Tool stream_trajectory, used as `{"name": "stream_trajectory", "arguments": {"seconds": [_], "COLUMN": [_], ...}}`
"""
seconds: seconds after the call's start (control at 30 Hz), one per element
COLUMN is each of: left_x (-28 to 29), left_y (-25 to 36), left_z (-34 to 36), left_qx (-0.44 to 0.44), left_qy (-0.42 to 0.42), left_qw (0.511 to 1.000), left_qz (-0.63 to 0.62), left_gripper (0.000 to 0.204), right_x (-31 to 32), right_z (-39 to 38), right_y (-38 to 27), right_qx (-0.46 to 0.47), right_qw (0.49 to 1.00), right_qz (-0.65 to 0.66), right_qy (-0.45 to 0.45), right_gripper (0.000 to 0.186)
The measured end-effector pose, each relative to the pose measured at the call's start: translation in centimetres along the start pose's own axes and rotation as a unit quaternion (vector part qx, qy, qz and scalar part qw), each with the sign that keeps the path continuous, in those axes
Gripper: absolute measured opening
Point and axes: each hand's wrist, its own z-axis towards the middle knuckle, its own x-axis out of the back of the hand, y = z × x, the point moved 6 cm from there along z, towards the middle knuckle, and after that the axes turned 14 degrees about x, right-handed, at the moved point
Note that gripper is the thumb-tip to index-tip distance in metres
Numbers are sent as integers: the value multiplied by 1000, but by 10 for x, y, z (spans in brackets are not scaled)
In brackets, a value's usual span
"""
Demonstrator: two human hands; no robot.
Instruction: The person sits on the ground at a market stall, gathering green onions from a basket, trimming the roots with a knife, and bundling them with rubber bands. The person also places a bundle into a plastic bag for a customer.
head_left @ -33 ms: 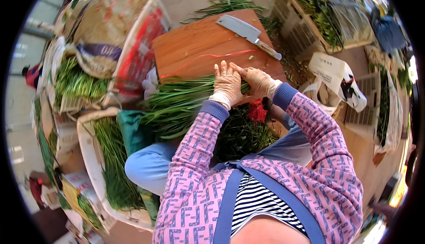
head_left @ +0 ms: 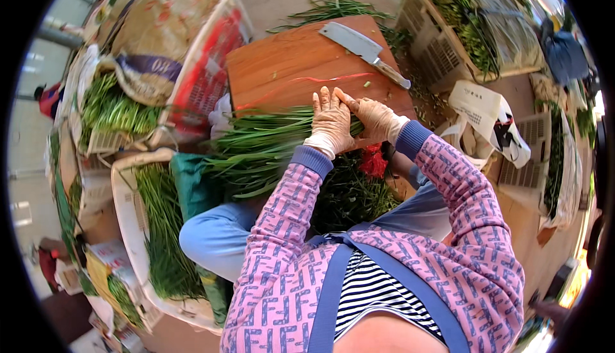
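A long bunch of garlic chives [head_left: 269, 136] lies along the near edge of a brown wooden board [head_left: 288, 58], its leaf tips pointing left. Across its right part rests my left hand [head_left: 330, 122], thinly gloved, fingers stretched out and slightly apart. My right hand [head_left: 379, 120], gloved too, is closed around the right end of the bunch; its fingertips meet those of the left. Both thumbs and the stem ends are hidden. Beyond my fingers, a thin red tie strip [head_left: 301, 80] crosses the board. A cleaver [head_left: 352, 40] lies on the board's far right part.
A white crate [head_left: 125, 193] of greens stands at my left, under a green cloth [head_left: 191, 183]. Covered crates flank the board, one at right with greens [head_left: 451, 16]. A white bag [head_left: 487, 119] sits at right. Dark trimmings [head_left: 352, 193] lie between my legs.
The surroundings sit slightly farther right in the picture. Both hands stay at the bunch, and the left fingers look a little straighter.
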Motion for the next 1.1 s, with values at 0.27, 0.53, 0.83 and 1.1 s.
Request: {"name": "stream_trajectory", "arguments": {"seconds": [0.27, 0.53, 0.83, 1.1], "left_x": [-92, -112, -89, -48], "left_y": [-19, -24, -85, -120], "left_z": [-152, -127, -170, -180], "left_qx": [95, 48, -69, -33], "left_qy": [-79, -77, -13, 10], "left_qw": [589, 126, 150, 147], "left_qz": [-798, -988, -986, -989], "left_gripper": [66, 94, 80, 35], "right_x": [-16, -50, -98, -27], "right_z": [12, -41, -79, -58], "right_y": [-9, -83, -154, -209], "right_qx": [-51, -124, -219, -204], "right_qw": [996, 982, 834, 868], "right_qz": [-26, 99, 493, 396], "right_qy": [-75, -99, -115, -219], "right_gripper": [94, 82, 54, 79]}}
